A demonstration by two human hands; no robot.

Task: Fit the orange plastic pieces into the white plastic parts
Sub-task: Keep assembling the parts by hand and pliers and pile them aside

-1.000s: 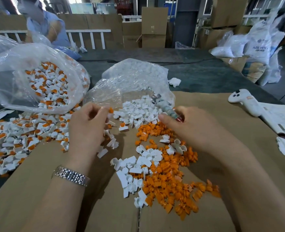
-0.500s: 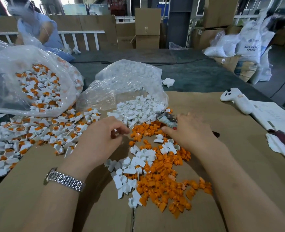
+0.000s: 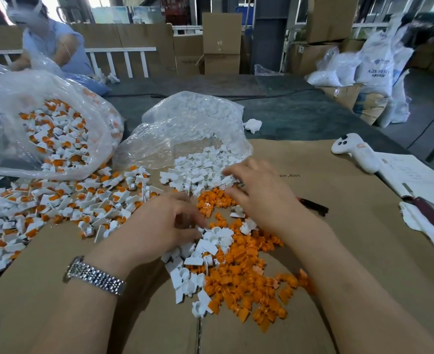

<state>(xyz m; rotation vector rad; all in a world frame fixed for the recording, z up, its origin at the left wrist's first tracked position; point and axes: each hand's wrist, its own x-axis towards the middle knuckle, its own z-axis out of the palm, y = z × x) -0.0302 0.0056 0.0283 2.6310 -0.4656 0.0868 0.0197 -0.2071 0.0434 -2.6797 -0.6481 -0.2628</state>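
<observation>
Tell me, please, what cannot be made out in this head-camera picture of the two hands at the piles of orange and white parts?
- Head view: whether the left hand holds a piece; its curled fingers cover the spot.
- Head view: what the right hand touches; its fingertips are motion-blurred over the white parts.
- Head view: the pile of fitted pieces runs past the left edge.
- Head view: the print on the cardboard is too small.

Matt brown cardboard sheet (image 3: pixel 313 251) covers the table. The orange pieces (image 3: pixel 241 274) and white parts (image 3: pixel 205 169) look like smooth plastic, faintly glossy. Clear bags (image 3: pixel 185 129) are crinkled, shiny film. The watch (image 3: pixel 94 275) has a polished metal band.
</observation>
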